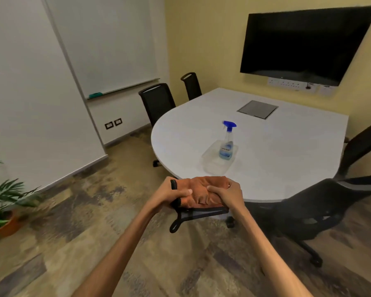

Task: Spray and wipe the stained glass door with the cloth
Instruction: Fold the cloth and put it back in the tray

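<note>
In the head view, your left hand [176,192] and right hand [225,192] are both closed on the orange cloth [201,190], which lies bunched over the top edge of a black mesh chair back [198,212] just in front of the white bench [276,151]. Your left thumb presses down on the cloth's near left part while the fingers curl around the chair's edge; your right fingers fold over the cloth's right side. The spray bottle [227,144], clear with a blue trigger head, stands upright on the bench, well apart from your hands and untouched. No glass door shows here; you face a whiteboard [107,46], a wall screen [304,43] and more chairs, so the stained surface must lie elsewhere. By the look of it, the task has barely begun: you are only gathering the cloth, and picking up the bottle, spraying and wiping all remain.
</note>
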Tool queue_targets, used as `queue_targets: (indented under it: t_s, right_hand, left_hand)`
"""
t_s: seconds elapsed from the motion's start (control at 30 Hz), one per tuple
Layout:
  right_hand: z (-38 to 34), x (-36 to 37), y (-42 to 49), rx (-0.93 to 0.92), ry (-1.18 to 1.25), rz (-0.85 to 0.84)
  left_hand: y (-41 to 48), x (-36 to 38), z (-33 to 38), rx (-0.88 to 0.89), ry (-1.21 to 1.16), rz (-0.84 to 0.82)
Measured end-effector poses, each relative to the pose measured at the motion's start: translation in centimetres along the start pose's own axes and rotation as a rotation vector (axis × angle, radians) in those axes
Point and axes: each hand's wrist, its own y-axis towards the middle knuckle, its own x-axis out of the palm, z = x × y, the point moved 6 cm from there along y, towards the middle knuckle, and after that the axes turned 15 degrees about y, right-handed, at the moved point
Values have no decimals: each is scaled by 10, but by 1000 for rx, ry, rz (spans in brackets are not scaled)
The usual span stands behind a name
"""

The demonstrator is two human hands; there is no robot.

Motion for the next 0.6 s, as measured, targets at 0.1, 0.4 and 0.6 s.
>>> queue_targets:
  t_s: [0.1, 0.4, 0.6]
  right_hand:
    - [-5, 6, 38, -18, -34, 81]
    - [-7, 17, 124, -20, -64, 294]
    - [2, 6, 189, 9, -101, 409]
  left_hand:
    - [46, -10, -1, -2, 85, -87]
    - [158, -22, -8, -35, 277, 179]
    - [230, -5, 13, 51, 406, 301]
